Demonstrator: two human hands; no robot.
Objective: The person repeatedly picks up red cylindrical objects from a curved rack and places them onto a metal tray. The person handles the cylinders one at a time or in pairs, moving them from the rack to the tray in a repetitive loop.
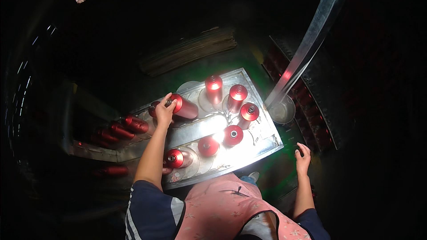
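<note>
My left hand (164, 114) has its fingers closed around the narrow neck of a shiny red metal bottle (187, 109) on the far side of a metal-topped conveyor table (271, 140). Another red bottle (153, 108) stands just left of that hand, partly hidden by it. Off the table's right end, my right hand (303, 160) hangs in the air with loosely curled fingers apart and nothing in them. More red bottles, among them a far one (214, 90), a right one (249, 112) and a near one (175, 158), stand upright in a curve around the table end.
A line of red bottles (120, 130) runs off to the dim left. A slanting metal post (307, 40) rises beyond the right corner, beside a round container (283, 110). Racks with red items (313, 113) stand to the right. A stack of flat boards (191, 51) lies behind.
</note>
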